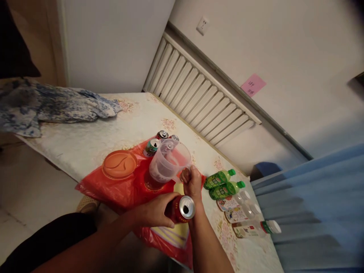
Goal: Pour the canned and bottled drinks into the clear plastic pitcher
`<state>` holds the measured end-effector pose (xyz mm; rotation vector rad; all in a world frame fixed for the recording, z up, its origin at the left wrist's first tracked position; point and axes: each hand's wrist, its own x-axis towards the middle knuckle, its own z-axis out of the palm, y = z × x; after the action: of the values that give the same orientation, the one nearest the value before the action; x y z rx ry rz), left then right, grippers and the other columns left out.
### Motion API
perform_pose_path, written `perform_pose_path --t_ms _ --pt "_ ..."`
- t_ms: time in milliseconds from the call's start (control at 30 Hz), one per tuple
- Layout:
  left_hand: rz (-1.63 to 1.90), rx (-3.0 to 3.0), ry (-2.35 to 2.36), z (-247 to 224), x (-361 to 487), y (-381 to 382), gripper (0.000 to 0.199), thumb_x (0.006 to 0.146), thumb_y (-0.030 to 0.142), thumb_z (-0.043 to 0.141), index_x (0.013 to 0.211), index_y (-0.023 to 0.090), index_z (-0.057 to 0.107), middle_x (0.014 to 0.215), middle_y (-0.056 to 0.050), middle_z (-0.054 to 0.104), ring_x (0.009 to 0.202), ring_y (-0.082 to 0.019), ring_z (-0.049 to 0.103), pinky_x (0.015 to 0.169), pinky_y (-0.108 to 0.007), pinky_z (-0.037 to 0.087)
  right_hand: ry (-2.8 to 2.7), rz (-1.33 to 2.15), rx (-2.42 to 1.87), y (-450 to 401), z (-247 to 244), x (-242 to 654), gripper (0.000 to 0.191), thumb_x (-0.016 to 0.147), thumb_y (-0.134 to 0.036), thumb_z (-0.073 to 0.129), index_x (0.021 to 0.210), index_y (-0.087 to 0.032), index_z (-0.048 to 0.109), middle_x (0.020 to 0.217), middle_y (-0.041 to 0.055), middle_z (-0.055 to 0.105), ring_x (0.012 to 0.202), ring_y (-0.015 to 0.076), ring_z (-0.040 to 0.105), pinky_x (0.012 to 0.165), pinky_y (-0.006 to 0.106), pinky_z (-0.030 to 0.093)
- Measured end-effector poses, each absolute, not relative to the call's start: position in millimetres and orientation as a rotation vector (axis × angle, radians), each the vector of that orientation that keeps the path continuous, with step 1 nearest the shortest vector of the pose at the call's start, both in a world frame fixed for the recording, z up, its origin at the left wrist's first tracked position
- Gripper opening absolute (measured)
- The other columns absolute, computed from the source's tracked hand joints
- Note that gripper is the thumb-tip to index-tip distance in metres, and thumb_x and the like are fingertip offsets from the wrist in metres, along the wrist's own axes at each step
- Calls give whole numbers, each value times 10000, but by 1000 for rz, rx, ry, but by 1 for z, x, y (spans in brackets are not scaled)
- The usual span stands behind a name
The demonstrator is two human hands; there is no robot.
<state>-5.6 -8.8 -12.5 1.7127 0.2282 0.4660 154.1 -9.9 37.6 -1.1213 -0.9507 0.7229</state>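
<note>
My left hand is wrapped round a red can with an open top, held low in front of me. My right hand grips the handle of a clear plastic pitcher, which has some foam or liquid inside and tilts over a red container. Just behind the pitcher stand opened cans, among them a green one. An orange round lid lies on the red plastic bag to the left. Under my hands shows a yellow striped cloth.
Several bottles, two of them green, lie at the right of the flowered table. A blue patterned cloth lies at the far left. Behind are a radiator and, at right, a blue curtain.
</note>
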Motion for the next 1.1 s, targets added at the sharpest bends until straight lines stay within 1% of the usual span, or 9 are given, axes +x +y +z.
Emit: perform_pose_path --t_ms 33,100,233,300,433,567,833,1000,1100 --pt "477 1693 226 -12 -7 -8 704 569 157 796 1233 230 573 1219 -32 647 1102 -272 615 964 -384 492 -933 713 -1127 -6 43 151 491 841 -556 586 551 -243 345 454 -106 244 407 82 194 423 247 215" --pt "497 1666 221 -11 -9 -6 707 578 155 791 1244 232 568 1215 -28 650 1110 -272 616 966 -378 492 -926 687 -1150 -2 55 148 485 827 -547 601 560 -245 330 466 -108 235 416 81 187 423 246 206" --pt "496 1723 232 -8 -11 -6 790 565 181 818 1307 245 550 1299 -48 630 1198 -306 578 1035 -413 455 -929 630 -1159 -3 88 151 496 810 -522 614 555 -247 288 461 -116 209 412 72 162 419 242 196" --pt "476 1753 249 -7 -11 -7 781 563 190 819 1299 244 564 1305 -59 632 1192 -316 585 1026 -422 462 -922 598 -1142 -7 107 156 509 797 -498 634 546 -245 271 450 -119 198 409 66 144 411 240 182" --pt "491 1767 242 -5 -10 -9 747 573 202 812 1284 249 585 1290 -63 646 1175 -320 603 984 -408 491 -921 529 -1123 -18 143 168 499 797 -454 662 556 -237 284 467 -121 202 413 61 144 405 231 175" --pt "528 1765 244 -3 -11 -6 753 575 191 811 1293 248 590 1281 -62 657 1171 -319 612 986 -404 494 -929 472 -1143 -30 168 182 479 812 -420 663 569 -233 295 485 -121 197 412 58 138 404 235 165" --pt "595 1720 202 0 -12 6 758 609 165 790 1327 255 563 1322 -57 644 1237 -320 582 1031 -411 473 -902 447 -1229 -51 184 200 477 784 -399 685 555 -229 302 459 -116 226 396 57 160 398 239 151" --pt "583 1712 201 -1 -12 6 755 606 135 784 1322 249 570 1327 -61 643 1243 -325 579 1030 -415 472 -880 464 -1226 -58 185 203 489 732 -401 715 538 -224 302 452 -117 232 390 51 156 395 239 143" --pt "542 1721 211 -2 -13 5 780 598 150 797 1336 238 563 1338 -78 639 1244 -331 580 1032 -428 471 -888 491 -1201 -57 182 202 496 745 -403 707 531 -223 298 447 -117 228 386 50 150 395 242 139"
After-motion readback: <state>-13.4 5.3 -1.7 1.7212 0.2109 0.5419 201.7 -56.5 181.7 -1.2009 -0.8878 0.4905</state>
